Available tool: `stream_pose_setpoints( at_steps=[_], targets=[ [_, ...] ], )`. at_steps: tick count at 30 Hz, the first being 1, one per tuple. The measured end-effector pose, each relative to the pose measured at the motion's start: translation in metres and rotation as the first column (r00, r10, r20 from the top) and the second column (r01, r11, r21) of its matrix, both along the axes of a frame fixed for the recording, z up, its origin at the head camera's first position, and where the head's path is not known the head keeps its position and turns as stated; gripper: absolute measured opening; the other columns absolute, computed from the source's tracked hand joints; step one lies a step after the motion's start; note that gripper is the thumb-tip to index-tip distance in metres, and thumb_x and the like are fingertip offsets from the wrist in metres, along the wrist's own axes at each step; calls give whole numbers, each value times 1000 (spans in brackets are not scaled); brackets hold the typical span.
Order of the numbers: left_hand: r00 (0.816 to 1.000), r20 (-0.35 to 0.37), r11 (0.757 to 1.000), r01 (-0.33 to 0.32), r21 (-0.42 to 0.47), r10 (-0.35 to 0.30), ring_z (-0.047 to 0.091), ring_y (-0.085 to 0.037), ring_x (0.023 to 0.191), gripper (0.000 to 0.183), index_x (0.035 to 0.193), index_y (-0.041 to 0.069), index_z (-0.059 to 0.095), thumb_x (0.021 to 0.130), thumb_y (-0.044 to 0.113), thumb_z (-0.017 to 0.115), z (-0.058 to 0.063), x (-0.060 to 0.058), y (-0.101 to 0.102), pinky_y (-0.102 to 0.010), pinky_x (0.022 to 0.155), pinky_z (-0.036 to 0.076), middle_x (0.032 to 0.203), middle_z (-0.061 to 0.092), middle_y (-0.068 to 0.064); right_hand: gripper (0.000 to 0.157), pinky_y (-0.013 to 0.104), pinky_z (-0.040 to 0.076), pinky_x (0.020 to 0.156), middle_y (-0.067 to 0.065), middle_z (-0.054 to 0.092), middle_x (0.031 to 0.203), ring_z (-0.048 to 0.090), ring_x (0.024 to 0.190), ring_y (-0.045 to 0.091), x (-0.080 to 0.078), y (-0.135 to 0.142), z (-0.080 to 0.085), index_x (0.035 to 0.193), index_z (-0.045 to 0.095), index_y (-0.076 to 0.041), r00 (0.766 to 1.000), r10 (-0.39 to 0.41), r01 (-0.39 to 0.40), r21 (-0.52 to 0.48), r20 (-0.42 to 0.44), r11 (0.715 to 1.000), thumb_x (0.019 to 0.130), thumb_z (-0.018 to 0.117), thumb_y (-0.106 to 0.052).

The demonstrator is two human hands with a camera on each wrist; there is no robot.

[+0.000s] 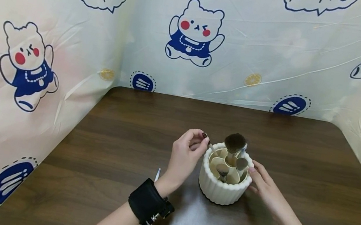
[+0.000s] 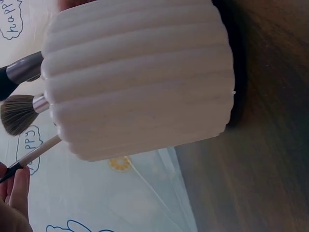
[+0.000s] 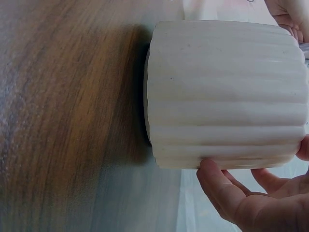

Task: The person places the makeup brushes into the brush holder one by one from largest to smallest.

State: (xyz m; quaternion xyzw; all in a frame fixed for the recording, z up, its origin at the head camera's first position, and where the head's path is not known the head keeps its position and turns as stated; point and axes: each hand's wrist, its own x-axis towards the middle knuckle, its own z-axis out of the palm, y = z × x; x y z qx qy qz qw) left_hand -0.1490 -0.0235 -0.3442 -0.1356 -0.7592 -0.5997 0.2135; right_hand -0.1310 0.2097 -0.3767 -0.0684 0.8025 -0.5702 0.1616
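A white ribbed brush holder (image 1: 221, 191) with inner compartments stands upright on the table and holds several makeup brushes. Largest among them is a dark, fluffy powder brush (image 1: 234, 142). At the holder's left rim, my left hand (image 1: 184, 159) pinches a slim makeup brush (image 2: 41, 151) near its dark upper end, and its pale handle runs down into the holder. My right hand (image 1: 264, 184) grips the holder's right side, the thumb near the rim and fingers against the ribbed wall (image 3: 227, 96). The pinched brush's lower end is hidden inside.
Under everything lies a dark wooden table (image 1: 121, 130). A thin, pale pointed thing (image 1: 157, 174) shows behind the left wrist, mostly hidden. A printed sheet with cartoon bears (image 1: 196, 32) covers the walls behind and beside the table.
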Motion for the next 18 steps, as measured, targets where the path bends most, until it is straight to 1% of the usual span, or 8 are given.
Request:
stream_pose_setpoints(
  at_steps=[9, 18],
  targets=[
    [998, 62, 997, 20, -77, -15, 72, -25, 88, 12, 98, -3, 62, 90, 6, 64, -7, 1, 0, -21, 75, 57, 97, 67, -17, 61, 58, 34, 108, 29, 17, 154, 25, 140, 43, 1, 0, 0, 150, 12, 1, 1000, -1, 1, -2, 7, 1000, 105, 25, -38],
    [994, 99, 993, 53, -109, -42, 72, -24, 86, 12, 97, -3, 64, 89, 6, 64, -11, 3, 1, -18, 73, 56, 97, 69, -17, 60, 57, 36, 107, 30, 18, 153, 26, 139, 42, 1, -1, 0, 149, 13, 2, 1000, -13, 13, -2, -6, 1000, 106, 25, -37]
  ],
)
